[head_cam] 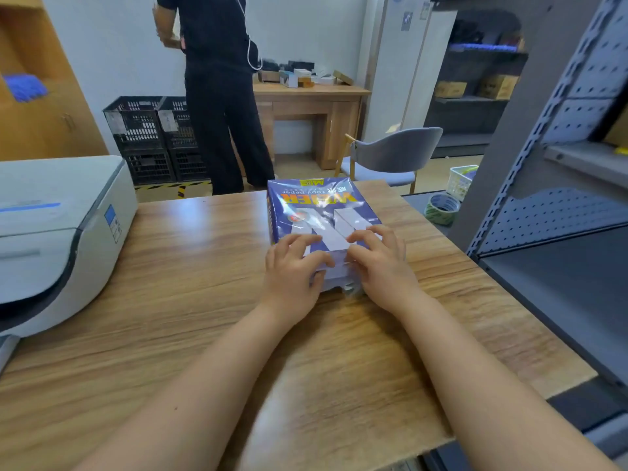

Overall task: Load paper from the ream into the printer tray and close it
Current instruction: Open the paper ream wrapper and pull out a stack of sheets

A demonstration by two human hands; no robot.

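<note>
A blue-wrapped ream of copy paper (319, 212) lies flat on the wooden table (190, 266), its near end toward me. My left hand (292, 270) and my right hand (380, 263) both rest on that near end, fingers curled over the top and thumbs against the end face, where the wrapper looks torn and white sheet edges show. The white printer (57, 232) stands at the table's left edge, apart from the ream. Its tray is not clearly visible.
A grey metal shelf rack (560, 205) borders the table on the right. Beyond the table stand a grey chair (390, 158), black crates (153, 137), a wooden desk (312, 107) and a person in black (221, 96). A tape roll (441, 209) lies at the right.
</note>
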